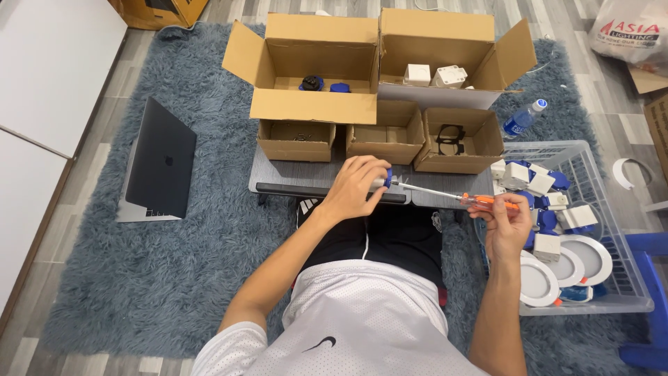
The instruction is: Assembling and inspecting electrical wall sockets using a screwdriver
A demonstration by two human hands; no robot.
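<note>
Small blue-and-white part (385, 179), centre over the lap table (278, 177), clasped in the left hand (358, 186); screwdriver (463, 198), orange handle, pinched in the right hand (506, 221), tip at the part, so fastening appears under way; clear basket (630, 278), right, holds finished-looking white lamps (536, 282); far cardboard boxes (313, 66) retain loose parts, work apparently remaining.

The small blue-and-white part (385, 179) sits between the fingers of the left hand (356, 186), above the low grey table; the screwdriver (456, 198), orange handle and thin metal shaft, lies almost level in the right hand (506, 223); its tip meets the part.
</note>
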